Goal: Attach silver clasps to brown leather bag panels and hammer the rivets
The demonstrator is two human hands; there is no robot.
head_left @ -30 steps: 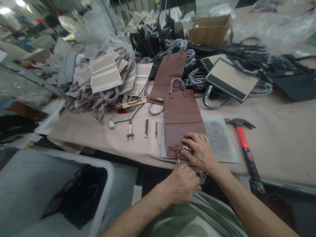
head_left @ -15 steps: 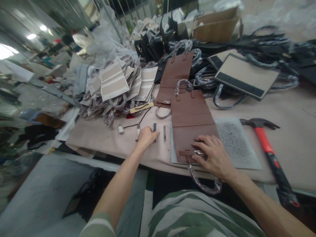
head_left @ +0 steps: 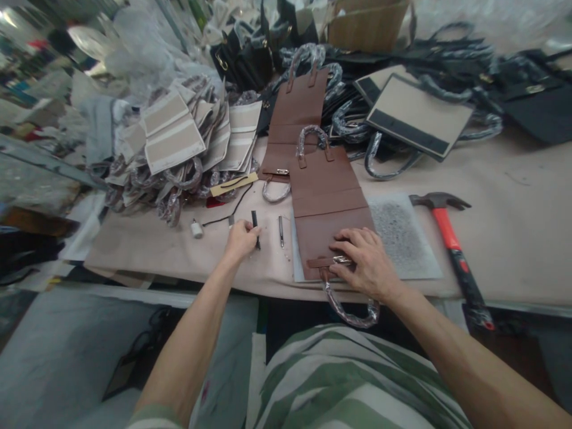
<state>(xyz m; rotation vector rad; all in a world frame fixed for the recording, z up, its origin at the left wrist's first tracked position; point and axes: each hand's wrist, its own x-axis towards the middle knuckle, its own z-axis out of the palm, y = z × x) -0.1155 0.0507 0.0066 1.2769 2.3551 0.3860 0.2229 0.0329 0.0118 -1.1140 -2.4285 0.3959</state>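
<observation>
My left hand [head_left: 241, 239] is closed, its thumb and fingertips pinching at a slim dark bar-like tool [head_left: 255, 229] on the table. The tool's exact kind does not show. Just right of it lies a thin metal punch-like rod [head_left: 281, 231]. A brown leather bag [head_left: 330, 201] lies unfolded and flat, with plastic-wrapped handles at both ends. My right hand [head_left: 364, 262] holds its near end, thumb and bent fingers around the metal clasp [head_left: 342, 260] on a short strap [head_left: 318, 263]. The near handle [head_left: 353, 319] hangs over the table edge.
Under the bag is a pale board [head_left: 402, 238] with a dark speckled patch. A red-handled hammer [head_left: 451, 244] lies at the right. A small white bottle [head_left: 196, 229] stands at the left. Beige bag pieces [head_left: 174, 131] and black bags [head_left: 415, 119] are piled behind.
My view has swung right, so everything sits further left. My left fingers have closed at the dark tool, which now leans slightly. My right hand stays at the clasp.
</observation>
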